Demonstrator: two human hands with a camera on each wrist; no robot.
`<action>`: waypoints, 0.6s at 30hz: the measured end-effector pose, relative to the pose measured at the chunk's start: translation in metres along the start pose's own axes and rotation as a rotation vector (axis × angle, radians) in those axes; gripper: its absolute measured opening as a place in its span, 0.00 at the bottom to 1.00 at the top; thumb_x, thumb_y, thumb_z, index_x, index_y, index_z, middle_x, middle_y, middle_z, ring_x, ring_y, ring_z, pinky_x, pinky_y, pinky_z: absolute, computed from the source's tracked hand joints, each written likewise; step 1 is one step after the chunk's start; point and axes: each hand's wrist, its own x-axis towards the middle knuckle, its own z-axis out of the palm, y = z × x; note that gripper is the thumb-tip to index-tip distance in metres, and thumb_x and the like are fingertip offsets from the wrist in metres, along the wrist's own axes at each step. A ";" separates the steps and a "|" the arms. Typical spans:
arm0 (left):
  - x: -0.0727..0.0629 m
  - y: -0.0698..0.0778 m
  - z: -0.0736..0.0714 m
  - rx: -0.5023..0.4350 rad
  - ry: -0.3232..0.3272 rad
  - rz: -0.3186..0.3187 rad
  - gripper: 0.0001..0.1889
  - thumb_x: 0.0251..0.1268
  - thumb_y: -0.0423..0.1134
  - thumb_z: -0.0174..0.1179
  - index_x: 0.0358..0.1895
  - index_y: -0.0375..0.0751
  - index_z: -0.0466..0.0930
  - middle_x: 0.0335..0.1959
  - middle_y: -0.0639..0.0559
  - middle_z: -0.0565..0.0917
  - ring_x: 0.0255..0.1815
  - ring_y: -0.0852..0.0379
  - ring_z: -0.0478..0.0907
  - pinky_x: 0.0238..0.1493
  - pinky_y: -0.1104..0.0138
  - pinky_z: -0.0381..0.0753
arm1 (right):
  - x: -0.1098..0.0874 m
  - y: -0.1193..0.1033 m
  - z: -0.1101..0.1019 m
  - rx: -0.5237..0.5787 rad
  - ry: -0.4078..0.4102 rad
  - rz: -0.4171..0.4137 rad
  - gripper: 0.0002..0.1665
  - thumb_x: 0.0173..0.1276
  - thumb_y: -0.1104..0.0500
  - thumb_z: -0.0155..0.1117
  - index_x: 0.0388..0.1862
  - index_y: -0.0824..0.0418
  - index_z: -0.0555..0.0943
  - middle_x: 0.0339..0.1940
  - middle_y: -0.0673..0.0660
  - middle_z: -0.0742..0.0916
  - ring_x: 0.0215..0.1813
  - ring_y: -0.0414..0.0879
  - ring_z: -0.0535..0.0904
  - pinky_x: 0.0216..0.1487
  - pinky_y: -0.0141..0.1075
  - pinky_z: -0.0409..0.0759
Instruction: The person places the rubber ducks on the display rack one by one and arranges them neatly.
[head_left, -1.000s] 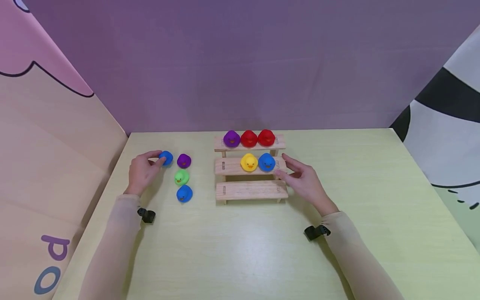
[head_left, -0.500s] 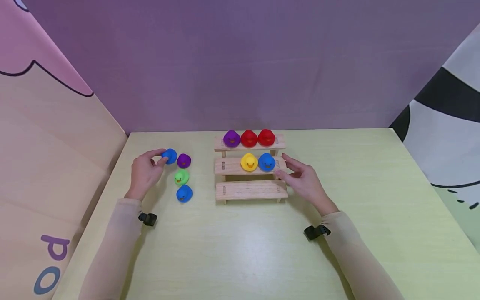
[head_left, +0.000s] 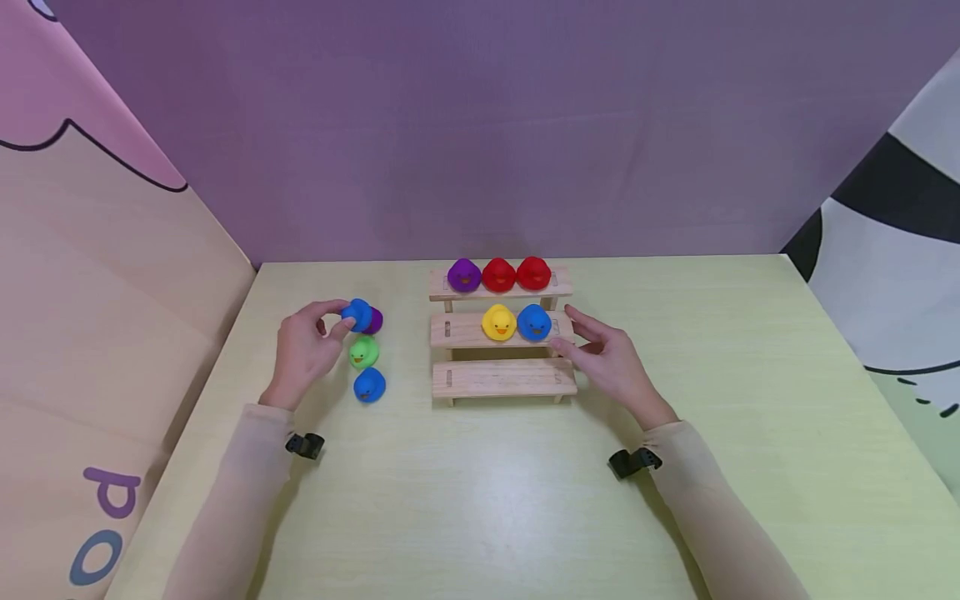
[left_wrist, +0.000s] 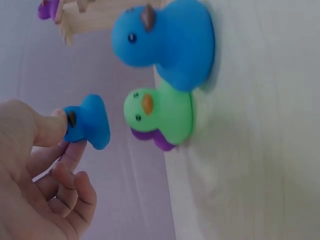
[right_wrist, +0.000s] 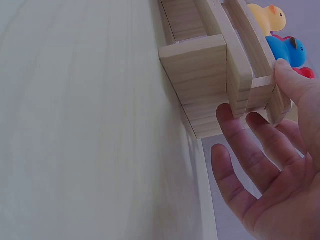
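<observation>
My left hand pinches a blue rubber duck between thumb and fingers; it is held clear of the table in the left wrist view. From the head, this duck partly covers a purple duck. A green duck and another blue duck stand in line nearer me. My right hand holds the right end of the three-step wooden stand, thumb on the middle step's edge, fingers behind and below. On that step sit a yellow duck and a blue duck.
Along the top step are a purple duck and two red ducks. The bottom step bears no duck. A purple backdrop rises behind the pale table, with printed panels at both sides.
My left hand has moved right with the pinched blue duck, which now overlaps the purple duck in the head view. My right hand stays at the stand.
</observation>
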 end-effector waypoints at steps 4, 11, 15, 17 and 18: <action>-0.006 0.007 0.003 -0.013 -0.010 0.020 0.17 0.75 0.38 0.67 0.62 0.38 0.87 0.29 0.43 0.77 0.32 0.49 0.68 0.29 0.62 0.63 | 0.000 -0.001 0.000 -0.008 0.000 -0.002 0.44 0.76 0.42 0.70 0.85 0.51 0.67 0.73 0.64 0.83 0.49 0.58 0.90 0.45 0.29 0.85; -0.012 0.021 0.005 -0.007 -0.031 0.082 0.17 0.75 0.38 0.68 0.62 0.39 0.87 0.27 0.45 0.76 0.29 0.50 0.67 0.30 0.62 0.62 | 0.001 -0.001 0.000 0.007 -0.005 0.006 0.44 0.76 0.42 0.70 0.85 0.52 0.67 0.73 0.64 0.83 0.50 0.59 0.91 0.45 0.28 0.85; -0.015 0.029 0.006 -0.013 -0.030 0.121 0.17 0.73 0.38 0.69 0.61 0.39 0.88 0.22 0.48 0.70 0.25 0.51 0.65 0.28 0.62 0.60 | 0.000 0.000 -0.001 0.006 -0.004 0.008 0.44 0.75 0.41 0.70 0.84 0.51 0.67 0.73 0.64 0.82 0.50 0.59 0.91 0.45 0.28 0.85; -0.016 0.032 0.007 -0.024 -0.025 0.132 0.16 0.73 0.38 0.70 0.60 0.39 0.89 0.23 0.47 0.75 0.24 0.51 0.65 0.28 0.63 0.60 | 0.000 0.000 -0.001 0.002 -0.002 0.006 0.44 0.75 0.41 0.70 0.85 0.52 0.67 0.73 0.64 0.83 0.50 0.59 0.91 0.45 0.28 0.85; -0.016 0.034 0.008 -0.026 -0.027 0.137 0.16 0.72 0.38 0.70 0.59 0.39 0.89 0.25 0.46 0.79 0.25 0.51 0.66 0.28 0.63 0.61 | 0.000 0.000 -0.001 0.001 -0.002 0.007 0.44 0.75 0.41 0.70 0.84 0.52 0.67 0.73 0.64 0.83 0.50 0.59 0.91 0.45 0.28 0.85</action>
